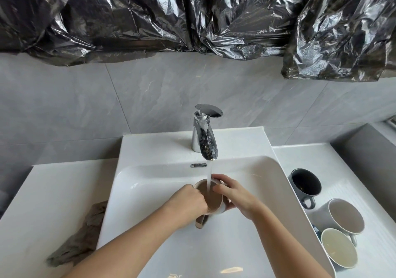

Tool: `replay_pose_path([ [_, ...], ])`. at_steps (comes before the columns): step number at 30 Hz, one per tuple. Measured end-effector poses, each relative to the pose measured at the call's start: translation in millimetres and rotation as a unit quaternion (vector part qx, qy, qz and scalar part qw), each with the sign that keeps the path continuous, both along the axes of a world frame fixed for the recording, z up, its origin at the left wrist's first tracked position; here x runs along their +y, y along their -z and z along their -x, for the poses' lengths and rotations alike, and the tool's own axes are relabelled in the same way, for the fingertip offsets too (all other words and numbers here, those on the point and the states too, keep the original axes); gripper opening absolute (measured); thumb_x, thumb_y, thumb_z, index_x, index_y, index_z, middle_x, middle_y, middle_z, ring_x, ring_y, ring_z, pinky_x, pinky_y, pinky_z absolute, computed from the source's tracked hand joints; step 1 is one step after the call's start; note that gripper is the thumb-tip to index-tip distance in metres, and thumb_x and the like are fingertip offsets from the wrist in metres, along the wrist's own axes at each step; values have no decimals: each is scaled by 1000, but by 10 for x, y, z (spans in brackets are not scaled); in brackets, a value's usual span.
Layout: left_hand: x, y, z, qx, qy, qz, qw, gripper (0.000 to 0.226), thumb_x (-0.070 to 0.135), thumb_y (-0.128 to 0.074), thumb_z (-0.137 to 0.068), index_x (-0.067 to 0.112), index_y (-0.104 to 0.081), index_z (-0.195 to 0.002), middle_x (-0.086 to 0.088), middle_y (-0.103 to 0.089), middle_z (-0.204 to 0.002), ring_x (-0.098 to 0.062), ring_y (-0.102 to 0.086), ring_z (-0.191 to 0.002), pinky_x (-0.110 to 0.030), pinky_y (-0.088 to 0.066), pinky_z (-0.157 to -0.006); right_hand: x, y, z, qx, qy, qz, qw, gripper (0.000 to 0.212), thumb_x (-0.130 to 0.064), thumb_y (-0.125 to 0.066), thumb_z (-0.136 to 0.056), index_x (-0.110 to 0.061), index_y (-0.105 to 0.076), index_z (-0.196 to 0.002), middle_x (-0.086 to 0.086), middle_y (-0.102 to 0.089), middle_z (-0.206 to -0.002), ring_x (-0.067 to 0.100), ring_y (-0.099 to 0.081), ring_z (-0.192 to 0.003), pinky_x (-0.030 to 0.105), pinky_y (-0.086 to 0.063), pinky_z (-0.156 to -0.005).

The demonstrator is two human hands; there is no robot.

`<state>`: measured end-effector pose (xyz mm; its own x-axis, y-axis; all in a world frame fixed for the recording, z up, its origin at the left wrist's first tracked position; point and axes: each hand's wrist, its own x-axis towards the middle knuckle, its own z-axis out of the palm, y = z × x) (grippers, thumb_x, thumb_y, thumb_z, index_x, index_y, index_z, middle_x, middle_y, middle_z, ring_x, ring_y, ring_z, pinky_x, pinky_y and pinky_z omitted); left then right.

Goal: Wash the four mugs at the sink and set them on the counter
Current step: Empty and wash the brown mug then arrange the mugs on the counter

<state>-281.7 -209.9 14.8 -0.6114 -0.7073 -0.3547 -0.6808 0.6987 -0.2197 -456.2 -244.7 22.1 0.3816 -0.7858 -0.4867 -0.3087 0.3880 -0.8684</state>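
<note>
Curling over the near-left rim of the brown-lined pale mug (211, 197), the left hand (188, 200) had its fingers bent tight, their tips hidden inside the mouth. A brownish strip (201, 221) hung just under that hand; whether it was a cloth or the mug's handle could not be told. The right hand (237, 198) wrapped the far-right side of the mug, fingers round the back wall and thumb laid at the rim.

The mug was held low over the middle of the white rectangular ceramic sink (150, 192), its long axis near upright and its mouth facing up under the thin stream of water (209, 176) from the chrome single-lever faucet (204, 136).

Bare basin lay around both forearms, with the sink's walls well apart from the hands to the left and right.

On the white counter (353, 170) just beside the sink's right edge stood three mugs, mouths up: a dark grey mug (304, 185) with its handle toward the person, a white mug with a beige inside (342, 216), and a pale mug with a cream inside (339, 250) touching it. A crumpled grey cloth (83, 237) lay on the left counter by the sink's edge.
</note>
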Motion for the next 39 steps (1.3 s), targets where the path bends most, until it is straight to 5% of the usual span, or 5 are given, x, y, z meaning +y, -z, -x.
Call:
replay_pose_path([
  [7,110,34,79,93,-52,32,994,36,16,-85,-28,27,-58,-51,11,-54,-49,-7,-58,-52,-16,-35,-42,261,186,-43,-139,131,-39,981,73,-35,-66,-61,-33,-48,-132,18,-58,-109,28,-63,-90,58,-55,-86],
  [16,-9,66,-1,-19,-22,81,996,39,21,-76,-69,25,-70,-107,-3,-63,-125,-26,-51,-124,-49,-46,-98,50,-80,-79,19,9,4,1000,65,-33,-56,-67,-29,-51,-132,0,-63,-93,4,-63,-65,28,-55,-62],
  [26,154,125,138,159,-150,18,976,49,24,-86,-20,31,-69,-66,12,-54,-51,-5,-56,-50,-16,-24,-36,376,252,-25,-143,221,-12,965,98,-46,-82,-52,-40,-39,-140,7,-66,-118,13,-62,-78,30,-53,-73],
  [36,75,14,-17,95,-24,26,995,40,11,-74,-51,32,-70,-85,11,-68,-75,-13,-68,-79,-19,-35,-46,271,149,-48,-96,182,0,979,74,-15,-76,-79,-29,-36,-141,5,-66,-79,13,-69,-71,46,-61,-74],
  [39,37,-163,-44,54,-35,52,997,32,15,-77,-39,27,-69,-68,10,-60,-55,-6,-61,-52,-18,-13,-40,261,155,-64,-109,191,0,975,76,-20,-76,-77,-31,-35,-140,5,-64,-88,9,-66,-70,39,-59,-74],
])
